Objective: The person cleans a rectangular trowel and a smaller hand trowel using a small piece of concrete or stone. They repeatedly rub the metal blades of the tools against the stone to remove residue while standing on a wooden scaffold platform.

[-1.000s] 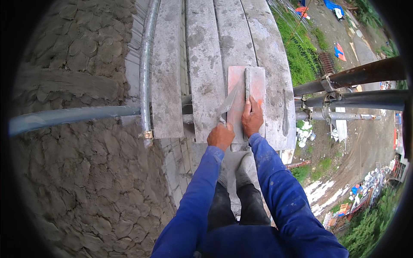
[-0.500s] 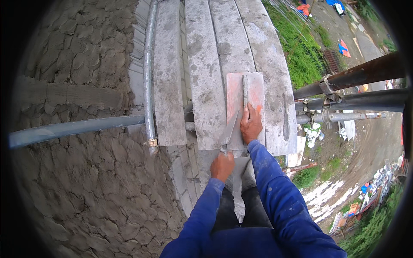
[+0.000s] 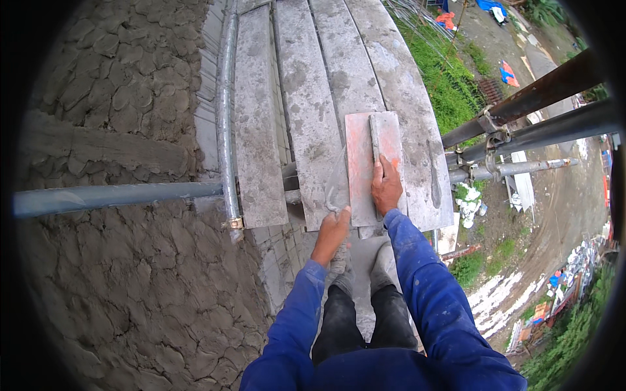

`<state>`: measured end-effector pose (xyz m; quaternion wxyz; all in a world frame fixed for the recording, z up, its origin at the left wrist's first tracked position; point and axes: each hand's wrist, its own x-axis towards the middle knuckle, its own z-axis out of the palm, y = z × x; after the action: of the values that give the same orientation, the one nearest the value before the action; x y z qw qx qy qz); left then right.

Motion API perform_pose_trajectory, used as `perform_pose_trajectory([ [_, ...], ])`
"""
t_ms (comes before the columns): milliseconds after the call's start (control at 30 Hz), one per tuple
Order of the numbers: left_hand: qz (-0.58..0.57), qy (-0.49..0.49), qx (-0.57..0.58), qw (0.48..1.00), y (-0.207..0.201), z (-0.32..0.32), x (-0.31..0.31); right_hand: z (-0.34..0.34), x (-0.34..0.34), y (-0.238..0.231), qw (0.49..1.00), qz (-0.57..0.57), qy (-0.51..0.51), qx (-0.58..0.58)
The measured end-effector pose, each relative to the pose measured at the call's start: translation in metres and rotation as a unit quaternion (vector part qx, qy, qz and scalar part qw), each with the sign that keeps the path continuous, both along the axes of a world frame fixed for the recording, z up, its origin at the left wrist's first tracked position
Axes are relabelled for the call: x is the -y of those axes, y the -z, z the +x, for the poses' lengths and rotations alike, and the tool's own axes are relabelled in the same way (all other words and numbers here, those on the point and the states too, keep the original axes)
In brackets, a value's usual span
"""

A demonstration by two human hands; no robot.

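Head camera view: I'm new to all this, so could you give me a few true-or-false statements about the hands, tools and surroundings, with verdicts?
1. The right-hand grip is on the handle of the plastering float. True.
2. The left-hand grip is empty. False: it holds a trowel, somewhat blurred.
3. The rough mortar surface lies on the person's right. False: it lies on the left.
4. Long grey planks run beneath the float. True.
5. Both sleeves are bright yellow. False: they are blue.
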<state>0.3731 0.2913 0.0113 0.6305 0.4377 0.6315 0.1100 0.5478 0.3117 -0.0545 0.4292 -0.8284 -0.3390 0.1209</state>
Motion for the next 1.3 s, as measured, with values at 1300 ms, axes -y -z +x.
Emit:
perform_pose_trajectory([
  [1300,0.118,0.319,-0.212,0.916,-0.029,0.081,-0.136,-0.004,-0.006,0.002,1.000,0.027,0.013,0.002],
])
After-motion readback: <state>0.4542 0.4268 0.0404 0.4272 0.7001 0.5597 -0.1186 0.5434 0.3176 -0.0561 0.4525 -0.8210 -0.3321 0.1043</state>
